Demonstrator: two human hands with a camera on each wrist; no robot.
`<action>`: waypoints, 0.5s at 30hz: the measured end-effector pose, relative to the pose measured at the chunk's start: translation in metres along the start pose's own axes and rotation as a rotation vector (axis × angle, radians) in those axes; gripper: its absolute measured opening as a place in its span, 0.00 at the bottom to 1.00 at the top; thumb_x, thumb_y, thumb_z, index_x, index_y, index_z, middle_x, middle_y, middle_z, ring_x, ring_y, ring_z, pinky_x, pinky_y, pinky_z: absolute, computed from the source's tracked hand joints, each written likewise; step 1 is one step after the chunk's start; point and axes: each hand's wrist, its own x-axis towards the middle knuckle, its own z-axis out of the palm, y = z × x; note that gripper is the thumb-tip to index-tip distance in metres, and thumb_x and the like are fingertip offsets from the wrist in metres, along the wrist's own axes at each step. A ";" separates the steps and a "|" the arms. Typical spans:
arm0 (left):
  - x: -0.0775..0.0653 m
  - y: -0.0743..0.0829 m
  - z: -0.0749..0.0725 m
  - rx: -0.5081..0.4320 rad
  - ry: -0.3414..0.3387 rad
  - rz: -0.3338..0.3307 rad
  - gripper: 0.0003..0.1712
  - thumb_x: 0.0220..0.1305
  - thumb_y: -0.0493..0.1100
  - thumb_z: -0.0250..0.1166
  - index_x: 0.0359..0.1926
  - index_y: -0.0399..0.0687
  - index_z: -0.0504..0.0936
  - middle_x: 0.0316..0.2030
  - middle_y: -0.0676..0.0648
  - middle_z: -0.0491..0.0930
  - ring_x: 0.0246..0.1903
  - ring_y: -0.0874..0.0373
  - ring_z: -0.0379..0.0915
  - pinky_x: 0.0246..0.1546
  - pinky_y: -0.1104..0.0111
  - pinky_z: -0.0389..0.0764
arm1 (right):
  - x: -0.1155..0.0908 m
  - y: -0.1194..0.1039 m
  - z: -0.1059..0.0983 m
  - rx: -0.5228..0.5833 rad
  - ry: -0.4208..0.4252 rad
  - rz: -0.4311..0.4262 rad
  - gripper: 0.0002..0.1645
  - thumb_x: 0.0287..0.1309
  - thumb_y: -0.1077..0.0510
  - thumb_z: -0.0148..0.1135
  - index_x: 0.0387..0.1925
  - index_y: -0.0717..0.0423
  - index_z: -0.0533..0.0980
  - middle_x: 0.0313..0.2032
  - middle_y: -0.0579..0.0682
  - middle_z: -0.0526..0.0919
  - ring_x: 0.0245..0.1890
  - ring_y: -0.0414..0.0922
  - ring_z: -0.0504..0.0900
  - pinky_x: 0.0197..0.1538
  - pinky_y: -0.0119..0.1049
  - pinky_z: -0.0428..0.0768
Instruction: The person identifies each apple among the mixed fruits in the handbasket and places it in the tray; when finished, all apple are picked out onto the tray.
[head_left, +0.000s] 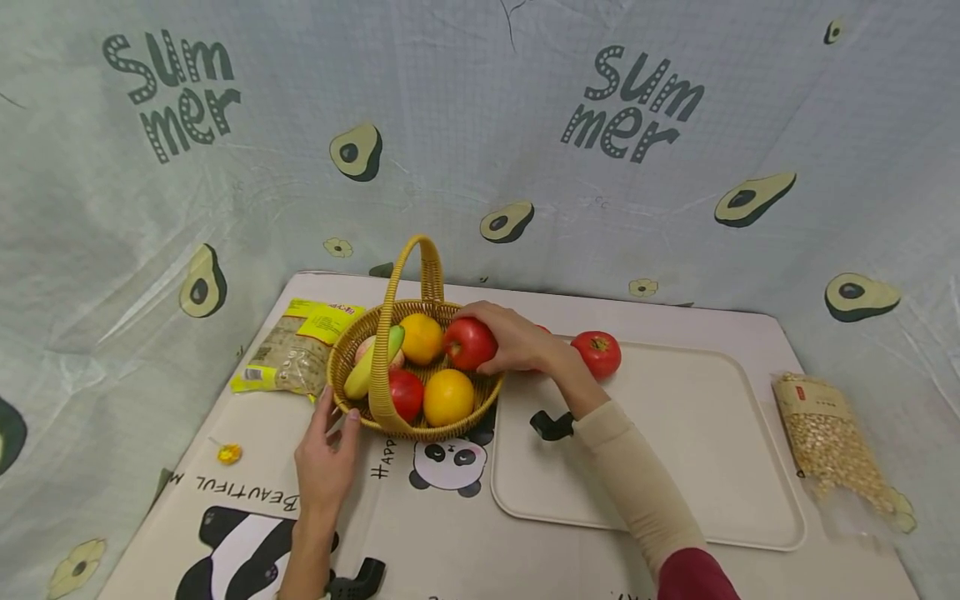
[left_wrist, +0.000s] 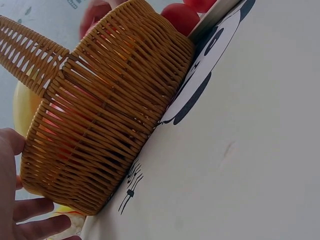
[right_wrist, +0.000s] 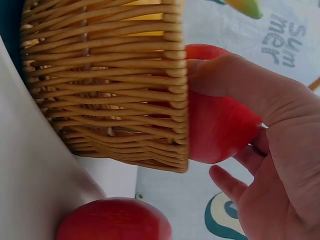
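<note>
A yellow wicker basket (head_left: 431, 432) with a tall arched handle stands at the middle left of the table. Inside lie a banana (head_left: 362, 375), two oranges, a red fruit (head_left: 406, 395) and a pinkish fruit mostly behind the banana. My right hand (head_left: 517, 337) grips a red apple (head_left: 470, 343) at the basket's right rim; the right wrist view shows thumb and fingers around the apple (right_wrist: 220, 125). At the near left side, my left hand (head_left: 326, 458) touches the basket with fingers spread and fairly straight. In the left wrist view, those fingers (left_wrist: 37, 210) lie beside the weave.
A beige tray (head_left: 675, 450) lies right of the basket. A red tomato-like fruit (head_left: 596, 354) sits at its back left corner, another red one partly behind my right hand. A yellow-labelled bag (head_left: 288, 354) lies left, a bag of pale beans or kernels (head_left: 828, 433) far right.
</note>
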 end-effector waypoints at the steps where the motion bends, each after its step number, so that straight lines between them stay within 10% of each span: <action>1: 0.000 0.000 0.000 -0.001 0.001 0.001 0.33 0.73 0.49 0.59 0.75 0.50 0.64 0.69 0.41 0.72 0.61 0.42 0.78 0.46 0.94 0.68 | -0.002 -0.001 -0.001 0.013 0.001 0.001 0.51 0.44 0.59 0.80 0.69 0.43 0.65 0.66 0.46 0.71 0.65 0.47 0.70 0.70 0.52 0.73; 9: 0.000 0.000 0.000 0.017 0.002 0.009 0.33 0.73 0.49 0.59 0.75 0.48 0.64 0.69 0.40 0.72 0.60 0.42 0.78 0.52 0.54 0.82 | -0.016 -0.010 -0.008 0.033 0.041 -0.037 0.49 0.45 0.59 0.79 0.69 0.45 0.65 0.67 0.47 0.71 0.65 0.47 0.71 0.69 0.50 0.75; 15: 0.000 0.001 0.001 0.020 0.000 0.008 0.33 0.74 0.49 0.58 0.75 0.48 0.63 0.69 0.39 0.72 0.61 0.40 0.77 0.53 0.49 0.81 | -0.028 -0.014 -0.010 0.047 0.085 -0.093 0.49 0.43 0.60 0.80 0.68 0.48 0.66 0.66 0.48 0.72 0.65 0.47 0.71 0.68 0.51 0.76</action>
